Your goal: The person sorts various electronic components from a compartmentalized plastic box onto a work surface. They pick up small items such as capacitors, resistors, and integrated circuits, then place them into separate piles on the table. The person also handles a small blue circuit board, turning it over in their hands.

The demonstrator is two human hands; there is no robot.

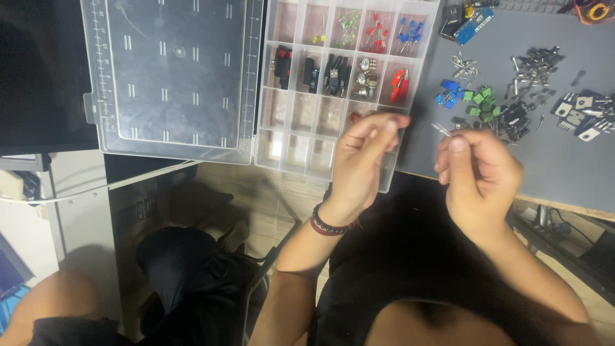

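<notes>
At frame center, the left hand (360,160) is pinching something too small to identify above the clear compartment box (320,138). Right of it, the right hand (477,172) is gripping a thin metal-legged part (441,129) between closed fingers.

organiser box (288,122): clear glossy plastic; work mat (564,166): matt grey; loose components (532,70): shiny metal; wristband (330,224): beaded

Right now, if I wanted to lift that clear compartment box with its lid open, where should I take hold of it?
Probably grip the compartment box by its near front rim, coming from the person's side with both hands. That edge overhangs the grey mat, so fingers fit under it. Keep it level; the open lid lies flat to the left.
</notes>
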